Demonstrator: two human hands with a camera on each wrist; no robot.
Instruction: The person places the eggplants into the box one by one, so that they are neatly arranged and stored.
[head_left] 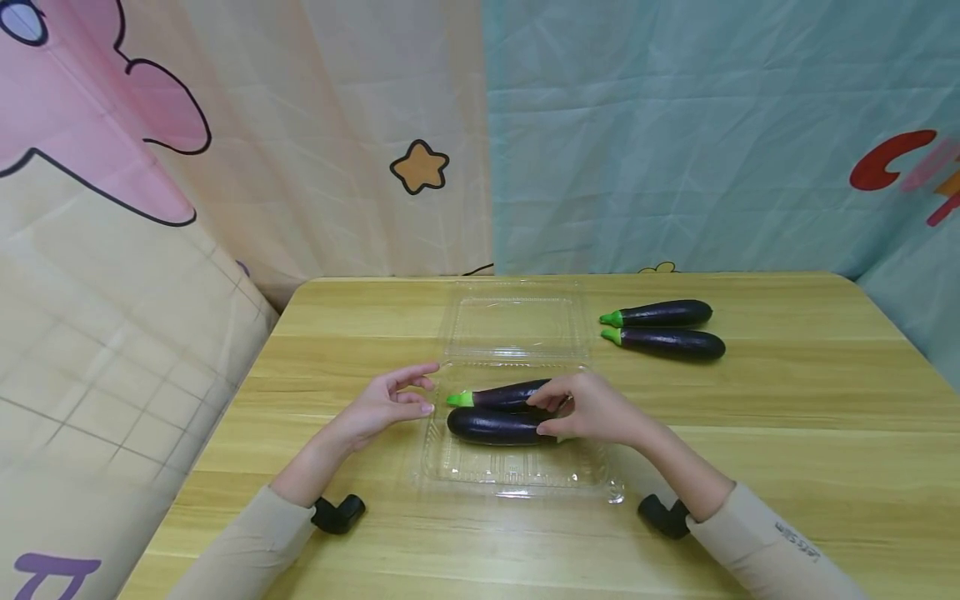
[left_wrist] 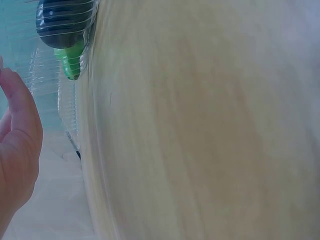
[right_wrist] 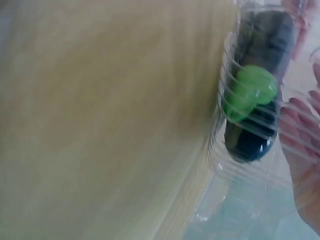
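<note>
A clear plastic clamshell box [head_left: 517,475] lies on the table with its lid [head_left: 517,325] folded back. Two eggplants are in its base. The rear eggplant [head_left: 502,397] has its green stem [left_wrist: 72,57] to the left; the front eggplant [head_left: 491,427] lies the other way round, its green cap [right_wrist: 252,90] showing through the box wall in the right wrist view. My right hand [head_left: 588,407] holds the front eggplant near its stem end, thumb on the near side and fingers on the far side. Beside the box's left rim, my left hand [head_left: 386,404] is held with fingers loosely bent and nothing in them.
Two more eggplants, one at the back [head_left: 667,313] and one before it [head_left: 667,342], lie side by side right of the lid, stems pointing left. The wooden table [head_left: 787,433] ends at a printed curtain [head_left: 675,133]. Black wrist mounts [head_left: 339,514] sit at both sleeves.
</note>
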